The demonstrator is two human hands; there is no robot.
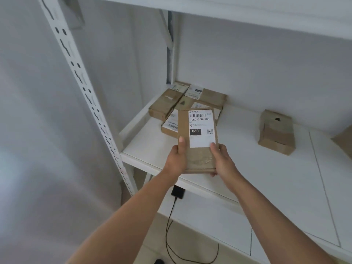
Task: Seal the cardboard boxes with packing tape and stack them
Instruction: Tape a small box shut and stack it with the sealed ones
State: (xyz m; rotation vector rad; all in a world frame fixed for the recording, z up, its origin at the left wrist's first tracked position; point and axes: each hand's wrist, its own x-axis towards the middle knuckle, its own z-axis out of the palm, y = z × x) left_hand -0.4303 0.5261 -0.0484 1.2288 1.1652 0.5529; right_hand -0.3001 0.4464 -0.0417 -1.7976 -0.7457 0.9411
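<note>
**Cardboard box held over the shelf edge**

Cardboard box (pixel 198 140) is sitting in both your hands above the front edge of the white shelf (pixel 247 168). Your left hand (pixel 176 159) is gripping its left side with the thumb on top; your right hand (pixel 222 159) is gripping the right side, fingers curling underneath. Its white label (pixel 202 128) is reading "060-068-A05" and "060", with a barcode and a QR code; the smaller print is too fine to read. A pile of boxes (pixel 188 105) is lying in the shelf's back corner, their labels blurred. A lone box (pixel 276 132) is standing well apart to the right. Another box is being cut off at the right edge.
</note>
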